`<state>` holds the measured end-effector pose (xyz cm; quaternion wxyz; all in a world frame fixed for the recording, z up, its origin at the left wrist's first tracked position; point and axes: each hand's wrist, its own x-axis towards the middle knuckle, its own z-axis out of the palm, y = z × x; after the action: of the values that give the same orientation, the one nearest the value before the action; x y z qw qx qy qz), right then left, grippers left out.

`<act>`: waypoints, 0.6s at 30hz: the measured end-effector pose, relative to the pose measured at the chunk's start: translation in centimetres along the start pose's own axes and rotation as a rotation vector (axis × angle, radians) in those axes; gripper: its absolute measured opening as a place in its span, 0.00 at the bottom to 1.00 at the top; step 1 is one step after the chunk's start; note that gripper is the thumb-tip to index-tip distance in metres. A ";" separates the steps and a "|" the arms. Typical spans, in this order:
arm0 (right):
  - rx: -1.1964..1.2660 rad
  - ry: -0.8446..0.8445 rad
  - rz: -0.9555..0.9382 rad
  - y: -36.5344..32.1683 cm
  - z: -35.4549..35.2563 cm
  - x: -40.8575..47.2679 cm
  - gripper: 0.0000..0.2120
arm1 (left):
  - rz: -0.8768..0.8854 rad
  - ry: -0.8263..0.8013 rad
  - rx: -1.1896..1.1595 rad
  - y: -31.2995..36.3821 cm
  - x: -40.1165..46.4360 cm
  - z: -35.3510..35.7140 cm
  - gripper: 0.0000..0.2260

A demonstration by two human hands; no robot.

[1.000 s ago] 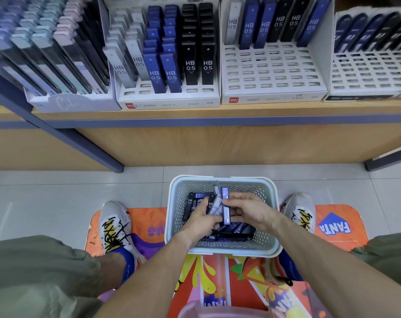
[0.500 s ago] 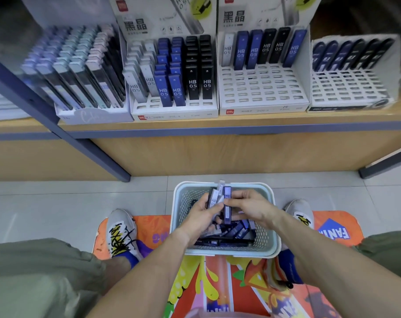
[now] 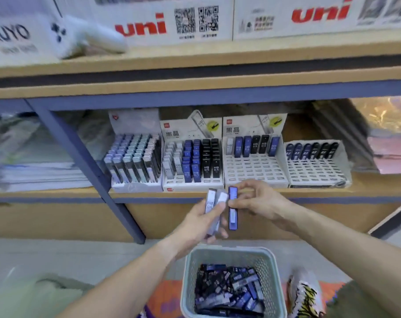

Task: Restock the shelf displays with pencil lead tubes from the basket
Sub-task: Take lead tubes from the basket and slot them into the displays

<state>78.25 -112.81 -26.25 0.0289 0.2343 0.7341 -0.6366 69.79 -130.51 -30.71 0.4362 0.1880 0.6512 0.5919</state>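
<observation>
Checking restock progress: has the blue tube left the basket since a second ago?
Yes. The right hand has lifted the blue tube above the basket, toward the shelf.

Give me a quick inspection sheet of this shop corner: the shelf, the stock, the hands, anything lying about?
Surface: wooden shelf with a blue front edge carries four display trays.
Job's things: second display tray nearly full; third display tray and fourth display tray have only a back row filled. Basket on the floor holds many lead tubes.
Clutter: stacked paper goods left of the trays, blurred.
Grippers: left hand holds several pale tubes; right hand pinches one blue tube, upright.
Cables: nothing seen.
Surroundings: uni cartons on the upper shelf; tiled floor; patterned shoe beside the basket.
</observation>
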 end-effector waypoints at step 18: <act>0.134 -0.046 -0.177 -4.4 -1.8 4.1 0.19 | 0.070 0.129 -0.222 4.4 2.2 1.1 0.14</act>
<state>73.40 -110.17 -23.25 -0.0263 0.1553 0.7069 -0.6896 68.26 -127.21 -27.26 0.3904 0.1227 0.6015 0.6861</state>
